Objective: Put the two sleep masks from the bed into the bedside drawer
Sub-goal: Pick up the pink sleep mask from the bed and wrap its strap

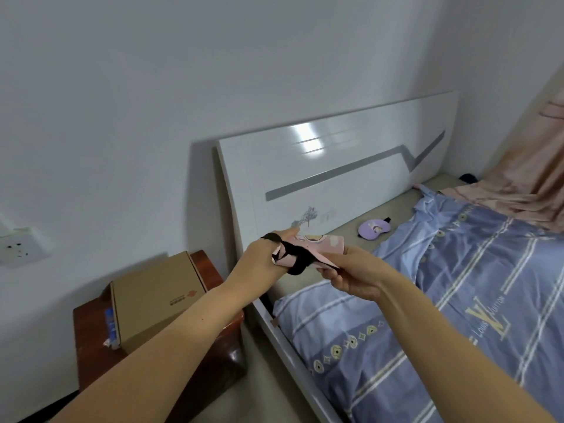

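Bedside, you've got both hands, left (259, 257) and right (351, 273), clamped on the pink mask (308, 247), purple mask (374, 231) lying beyond your fingers, nightstand (213, 346) drawer not visibly opened yet.

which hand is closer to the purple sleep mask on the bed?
Right. The right hand sits just short of the purple sleep mask, holding the pink mask; the left hand is farther, toward the nightstand.
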